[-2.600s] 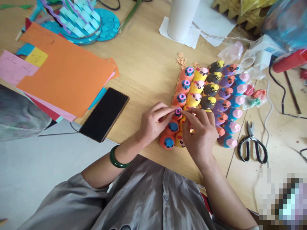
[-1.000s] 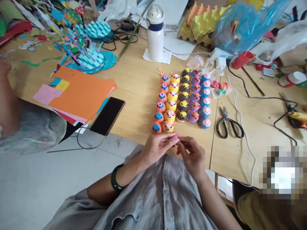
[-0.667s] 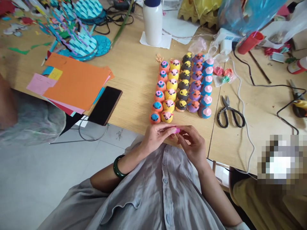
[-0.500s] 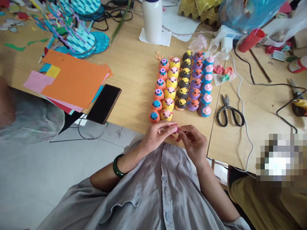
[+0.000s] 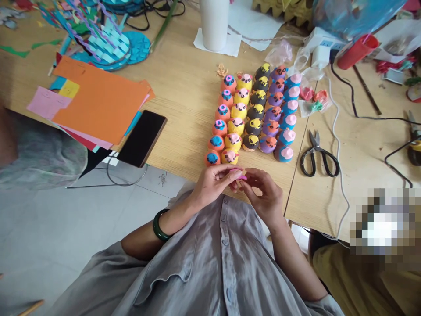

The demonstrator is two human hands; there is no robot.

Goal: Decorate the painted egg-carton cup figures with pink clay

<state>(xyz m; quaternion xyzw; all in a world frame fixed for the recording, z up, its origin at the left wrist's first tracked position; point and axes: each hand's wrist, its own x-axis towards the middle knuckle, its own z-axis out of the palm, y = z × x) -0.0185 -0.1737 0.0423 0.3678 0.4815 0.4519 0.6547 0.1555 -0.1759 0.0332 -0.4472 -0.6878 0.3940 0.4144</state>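
My left hand (image 5: pixel 213 184) pinches a small, bright pink piece of modelling clay (image 5: pixel 242 177) between thumb and fingers at the table's front edge. From the other side, my right hand (image 5: pixel 267 195) closes its fingertips on the same piece, which is partly hidden by the fingers. Just beyond my hands stand several columns of small round clay figures. Orange ones with blue tops (image 5: pixel 212 157) are on the left, then yellow ones (image 5: pixel 230 156), black ones (image 5: pixel 250 142), purple ones (image 5: pixel 268 143) and blue ones with pink tops (image 5: pixel 285 153).
Black-handled scissors (image 5: pixel 317 156) lie to the right, beside a white cable (image 5: pixel 340 193). At left are a phone (image 5: pixel 142 138) and orange paper sheets (image 5: pixel 98 98). A white bottle (image 5: pixel 213 26) and a red cylinder (image 5: pixel 358 52) are farther back. People sit on both sides.
The view has shifted slightly. More of the pink clay shows between my fingers now, and my right fingers have curled and shifted around it. The clay figures have stayed in place.
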